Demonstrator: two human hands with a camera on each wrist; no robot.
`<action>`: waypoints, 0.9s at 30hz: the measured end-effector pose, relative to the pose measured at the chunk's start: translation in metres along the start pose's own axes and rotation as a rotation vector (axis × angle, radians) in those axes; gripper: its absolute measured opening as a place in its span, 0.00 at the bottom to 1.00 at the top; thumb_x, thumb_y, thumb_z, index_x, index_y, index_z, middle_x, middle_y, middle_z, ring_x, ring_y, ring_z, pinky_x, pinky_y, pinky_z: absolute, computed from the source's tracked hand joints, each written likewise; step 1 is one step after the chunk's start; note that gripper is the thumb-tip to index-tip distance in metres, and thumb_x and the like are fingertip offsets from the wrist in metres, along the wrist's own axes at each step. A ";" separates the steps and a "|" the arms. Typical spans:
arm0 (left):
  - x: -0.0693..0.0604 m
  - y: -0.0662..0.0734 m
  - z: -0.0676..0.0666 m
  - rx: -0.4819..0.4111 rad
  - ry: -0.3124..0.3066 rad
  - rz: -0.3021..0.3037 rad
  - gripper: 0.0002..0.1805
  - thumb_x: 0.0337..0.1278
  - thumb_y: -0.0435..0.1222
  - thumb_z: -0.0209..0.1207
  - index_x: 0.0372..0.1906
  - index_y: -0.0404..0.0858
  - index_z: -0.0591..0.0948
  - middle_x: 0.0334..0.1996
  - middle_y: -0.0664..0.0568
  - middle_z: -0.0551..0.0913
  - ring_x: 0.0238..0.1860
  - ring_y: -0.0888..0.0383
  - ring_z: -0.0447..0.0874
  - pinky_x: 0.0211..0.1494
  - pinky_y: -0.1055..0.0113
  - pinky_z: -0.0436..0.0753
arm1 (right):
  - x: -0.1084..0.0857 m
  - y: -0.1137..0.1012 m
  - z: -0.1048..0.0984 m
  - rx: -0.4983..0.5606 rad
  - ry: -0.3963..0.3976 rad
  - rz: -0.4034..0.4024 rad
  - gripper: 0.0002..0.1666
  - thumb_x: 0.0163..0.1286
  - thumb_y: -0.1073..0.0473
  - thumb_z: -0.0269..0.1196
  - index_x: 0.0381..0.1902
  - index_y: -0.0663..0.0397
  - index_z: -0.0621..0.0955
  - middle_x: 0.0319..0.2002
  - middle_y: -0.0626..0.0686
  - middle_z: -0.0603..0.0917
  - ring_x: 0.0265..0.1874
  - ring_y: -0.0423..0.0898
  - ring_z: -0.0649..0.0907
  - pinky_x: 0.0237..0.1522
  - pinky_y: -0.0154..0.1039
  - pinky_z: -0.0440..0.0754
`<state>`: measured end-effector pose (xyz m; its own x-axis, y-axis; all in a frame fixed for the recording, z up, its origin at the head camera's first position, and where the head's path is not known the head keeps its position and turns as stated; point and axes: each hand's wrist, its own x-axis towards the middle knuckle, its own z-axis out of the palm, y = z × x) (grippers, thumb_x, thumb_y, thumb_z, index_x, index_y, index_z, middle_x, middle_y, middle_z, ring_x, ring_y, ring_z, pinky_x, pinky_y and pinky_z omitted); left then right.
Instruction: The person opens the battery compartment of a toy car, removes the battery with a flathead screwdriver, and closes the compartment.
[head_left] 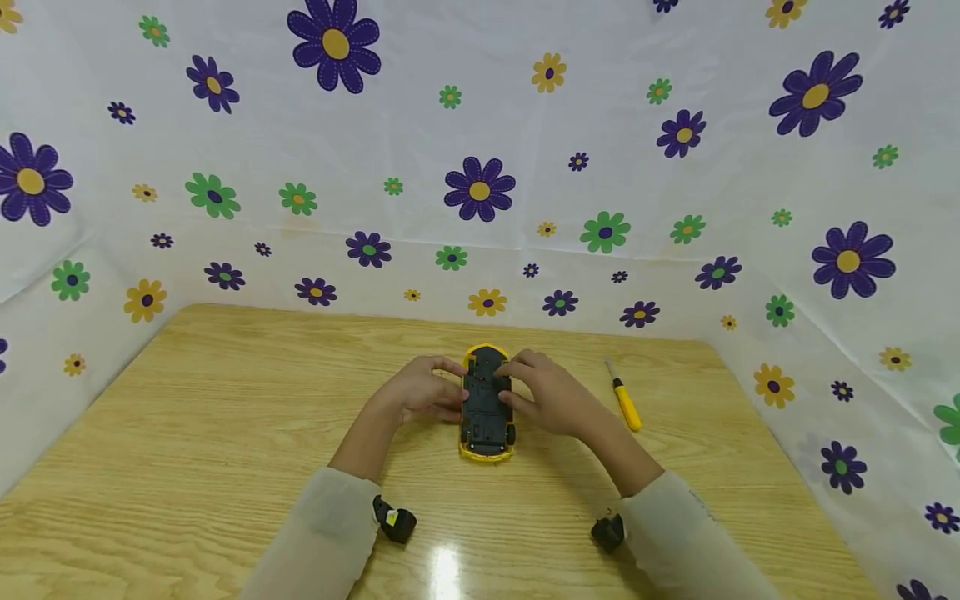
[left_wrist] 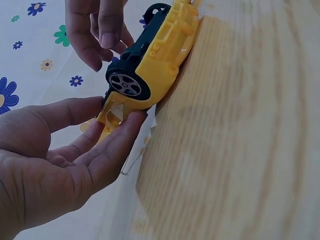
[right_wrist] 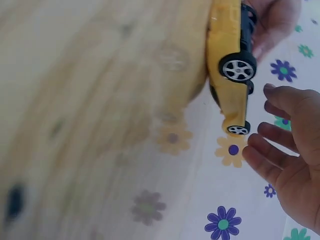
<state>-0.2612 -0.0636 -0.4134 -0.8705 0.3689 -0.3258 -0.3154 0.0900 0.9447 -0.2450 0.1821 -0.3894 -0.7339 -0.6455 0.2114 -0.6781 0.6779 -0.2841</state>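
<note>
A yellow toy car [head_left: 486, 408] lies upside down on the table, its black underside facing up. My left hand [head_left: 426, 390] pinches the car's left side; the left wrist view shows the thumb and fingers of that hand [left_wrist: 65, 160] on the yellow body [left_wrist: 165, 60] beside a wheel [left_wrist: 126, 84]. On the car's other side is my right hand [head_left: 551, 393], its fingers over the underside in the head view. In the right wrist view the right hand's fingers [right_wrist: 290, 150] are loosely bent beside the car [right_wrist: 227, 55], holding nothing.
A screwdriver [head_left: 627, 404] with a yellow handle lies on the wooden table [head_left: 262, 417], right of the car. White cloth [head_left: 420, 142] with printed flowers hangs behind the table and at both sides. A black wrist device [head_left: 396, 522] sits at the left sleeve, another [head_left: 608, 532] at the right.
</note>
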 end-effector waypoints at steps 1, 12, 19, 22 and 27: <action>0.000 0.000 0.000 -0.002 0.001 -0.002 0.23 0.64 0.24 0.62 0.63 0.32 0.75 0.49 0.33 0.82 0.42 0.45 0.89 0.47 0.51 0.90 | 0.000 0.000 -0.001 0.018 -0.002 0.015 0.19 0.75 0.54 0.66 0.59 0.56 0.82 0.51 0.57 0.82 0.50 0.53 0.82 0.54 0.50 0.83; 0.000 -0.002 0.001 0.001 -0.004 0.000 0.23 0.64 0.24 0.62 0.63 0.33 0.74 0.49 0.33 0.82 0.43 0.44 0.89 0.48 0.51 0.89 | 0.008 0.006 -0.008 0.176 -0.017 0.150 0.21 0.75 0.52 0.66 0.60 0.57 0.83 0.41 0.53 0.83 0.39 0.47 0.80 0.45 0.45 0.83; 0.000 0.000 0.002 -0.003 -0.004 -0.005 0.23 0.65 0.24 0.62 0.63 0.33 0.74 0.49 0.34 0.82 0.43 0.45 0.89 0.48 0.51 0.89 | 0.010 0.010 -0.004 0.253 -0.013 0.203 0.21 0.73 0.54 0.68 0.58 0.57 0.84 0.40 0.51 0.84 0.38 0.46 0.81 0.43 0.44 0.84; 0.001 -0.001 0.002 -0.004 -0.006 -0.009 0.23 0.65 0.24 0.62 0.64 0.33 0.74 0.50 0.34 0.82 0.43 0.45 0.89 0.48 0.51 0.89 | 0.008 0.011 -0.001 0.271 -0.017 0.224 0.20 0.72 0.53 0.69 0.58 0.56 0.84 0.40 0.50 0.84 0.37 0.45 0.81 0.42 0.44 0.84; 0.002 -0.002 0.002 -0.004 -0.002 -0.005 0.23 0.65 0.24 0.61 0.64 0.33 0.74 0.51 0.33 0.82 0.44 0.45 0.89 0.48 0.51 0.89 | 0.007 0.013 0.004 0.295 -0.027 0.229 0.20 0.72 0.53 0.69 0.58 0.55 0.84 0.42 0.51 0.85 0.39 0.46 0.82 0.44 0.45 0.85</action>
<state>-0.2613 -0.0616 -0.4156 -0.8681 0.3708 -0.3300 -0.3211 0.0876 0.9430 -0.2590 0.1853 -0.3956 -0.8611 -0.5008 0.0875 -0.4530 0.6776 -0.5794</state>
